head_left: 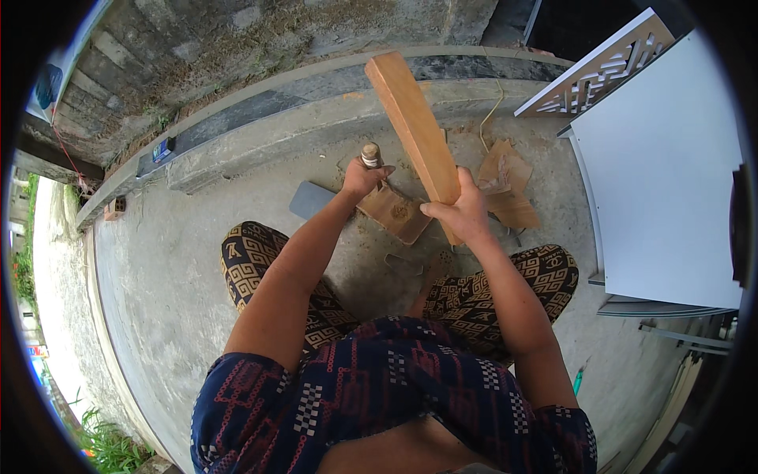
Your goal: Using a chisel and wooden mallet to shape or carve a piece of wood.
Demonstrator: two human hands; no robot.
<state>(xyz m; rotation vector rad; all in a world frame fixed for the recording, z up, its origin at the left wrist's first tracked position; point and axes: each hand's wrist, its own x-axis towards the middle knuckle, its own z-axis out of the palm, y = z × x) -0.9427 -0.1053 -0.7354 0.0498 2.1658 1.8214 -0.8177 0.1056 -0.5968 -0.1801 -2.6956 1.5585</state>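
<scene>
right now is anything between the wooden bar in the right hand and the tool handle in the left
Nothing visible stands between them. The right hand holds the wooden bar up, the left hand grips the tool handle, and only floor shows in the gap. Their exact heights can't be told from this one view.

On grey concrete floor [158, 276]; edged by low concrete curb [276, 130], backed by weathered concrete wall [253, 39]; flanked right by white panel [663, 174]; daylit, brightest left.
</scene>
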